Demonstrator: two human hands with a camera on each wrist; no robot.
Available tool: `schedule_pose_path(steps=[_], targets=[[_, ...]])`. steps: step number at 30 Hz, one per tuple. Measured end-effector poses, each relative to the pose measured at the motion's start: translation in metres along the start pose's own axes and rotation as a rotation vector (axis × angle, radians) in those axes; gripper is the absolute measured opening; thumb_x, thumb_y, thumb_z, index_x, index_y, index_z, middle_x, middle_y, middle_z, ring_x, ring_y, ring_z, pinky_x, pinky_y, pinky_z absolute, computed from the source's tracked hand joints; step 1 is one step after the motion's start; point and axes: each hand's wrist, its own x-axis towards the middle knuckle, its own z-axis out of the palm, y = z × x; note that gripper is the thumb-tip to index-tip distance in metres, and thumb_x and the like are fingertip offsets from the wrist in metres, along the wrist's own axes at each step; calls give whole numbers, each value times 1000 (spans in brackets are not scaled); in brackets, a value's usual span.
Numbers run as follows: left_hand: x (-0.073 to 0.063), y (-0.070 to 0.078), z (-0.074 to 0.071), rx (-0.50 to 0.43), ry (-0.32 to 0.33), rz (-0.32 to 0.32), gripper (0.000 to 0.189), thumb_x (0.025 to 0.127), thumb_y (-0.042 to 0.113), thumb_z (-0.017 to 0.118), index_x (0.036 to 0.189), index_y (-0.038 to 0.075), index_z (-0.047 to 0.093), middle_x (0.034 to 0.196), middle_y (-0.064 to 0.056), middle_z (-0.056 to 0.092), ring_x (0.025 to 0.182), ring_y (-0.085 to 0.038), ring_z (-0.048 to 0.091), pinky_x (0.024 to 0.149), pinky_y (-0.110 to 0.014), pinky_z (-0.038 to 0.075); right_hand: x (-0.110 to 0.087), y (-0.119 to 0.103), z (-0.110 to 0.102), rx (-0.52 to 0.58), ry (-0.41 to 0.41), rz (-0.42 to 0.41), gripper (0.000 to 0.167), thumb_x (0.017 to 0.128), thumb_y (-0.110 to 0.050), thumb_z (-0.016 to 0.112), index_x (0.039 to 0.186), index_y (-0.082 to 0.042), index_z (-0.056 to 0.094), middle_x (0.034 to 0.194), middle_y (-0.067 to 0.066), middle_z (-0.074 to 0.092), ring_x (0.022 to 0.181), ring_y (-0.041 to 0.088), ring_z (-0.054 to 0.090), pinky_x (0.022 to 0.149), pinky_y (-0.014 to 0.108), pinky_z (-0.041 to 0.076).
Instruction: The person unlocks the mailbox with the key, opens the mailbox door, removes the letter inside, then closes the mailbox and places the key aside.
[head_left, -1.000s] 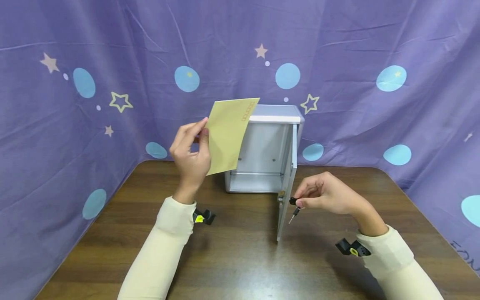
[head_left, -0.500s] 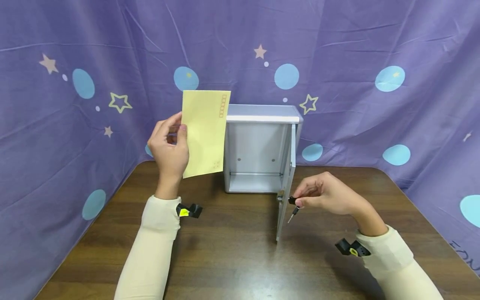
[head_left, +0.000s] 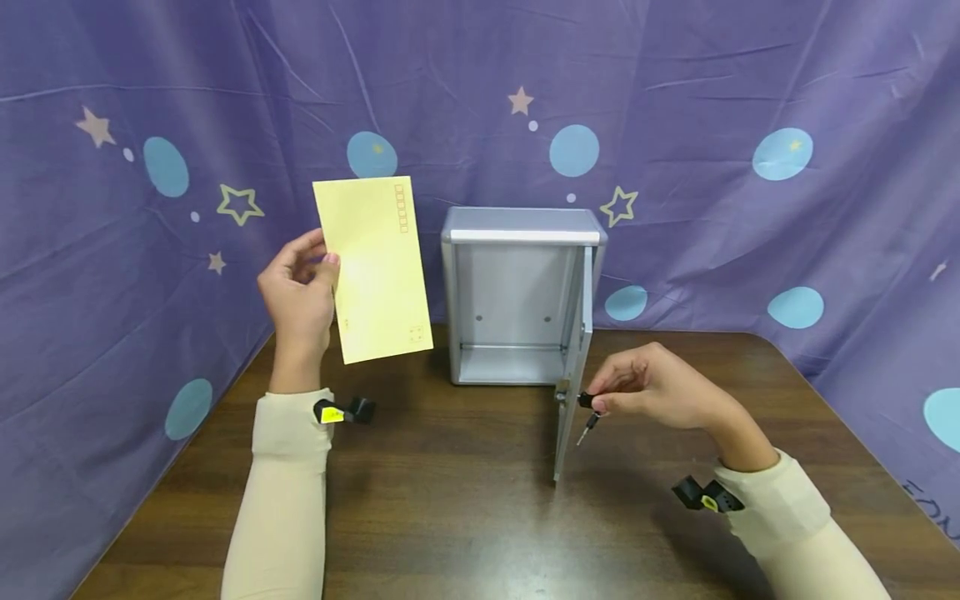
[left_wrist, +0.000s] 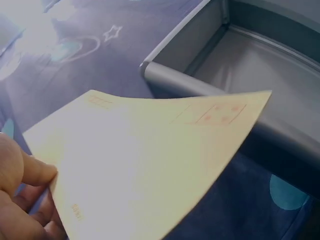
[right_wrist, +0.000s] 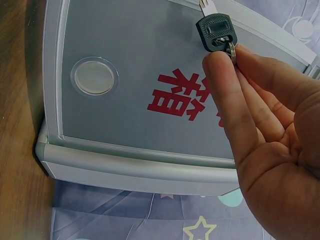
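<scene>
My left hand (head_left: 300, 292) pinches a yellow envelope (head_left: 378, 275) by its left edge and holds it up in the air, left of the metal box (head_left: 525, 225). Red postcode squares run down the envelope's upper right corner. The box's door (head_left: 573, 367) stands swung out toward me, and the inside shows bare grey walls. At the door's lock, my right hand (head_left: 656, 387) pinches a black-headed key (head_left: 587, 401). A second key (right_wrist: 216, 31) hangs from the same ring. Seen from the right wrist, the fingers hide the pinched key.
The box stands at the back of a brown wooden table (head_left: 450, 517), before a purple curtain (head_left: 465, 83) with stars and dots. Its door juts forward between the two hands. Red lettering (right_wrist: 177, 95) and a round window (right_wrist: 94, 76) mark the door's outer face.
My left hand has carried the envelope leftward, away from the front of the box, and turned it to face me more. The right hand stays at the key and the door has not moved.
</scene>
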Motion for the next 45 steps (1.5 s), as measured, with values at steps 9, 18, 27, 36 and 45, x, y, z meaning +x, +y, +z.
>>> schedule_pose_path(steps=[9,18,27,36,45], targets=[[8,-11,-14,62,-61,-237,36,88,-11,71,121,4,74,98,-4,61,77,-12,60,69,-17,52,0,0,0,-3,-1,9,10,91,-3,76,100,-7,74,91,5,76,81,17,73,69,40,63],[10,-47,-20,265,-109,-366,36,93,-2,69,128,6,70,103,1,59,96,-13,54,72,-16,51,-1,1,0,15,-2,12,10,91,-1,76,100,-6,74,92,7,76,83,14,73,69,41,63],[6,-78,-25,419,-294,-464,39,98,2,64,136,4,63,113,-5,60,101,-14,54,83,-20,51,-1,1,-2,5,0,18,10,91,-4,76,100,-8,74,91,3,76,82,14,73,69,44,62],[1,-96,-27,496,-443,-500,37,98,1,62,135,-2,62,115,-14,58,100,-21,53,70,-18,47,-1,2,-2,5,7,28,9,91,-5,77,99,-9,74,90,4,76,81,14,72,68,42,62],[-6,-110,-27,773,-500,-423,52,89,-5,57,142,-1,57,118,-25,66,105,-36,63,76,-33,53,-1,2,-1,2,12,22,9,91,-5,77,99,-9,74,89,3,76,81,17,72,69,36,62]])
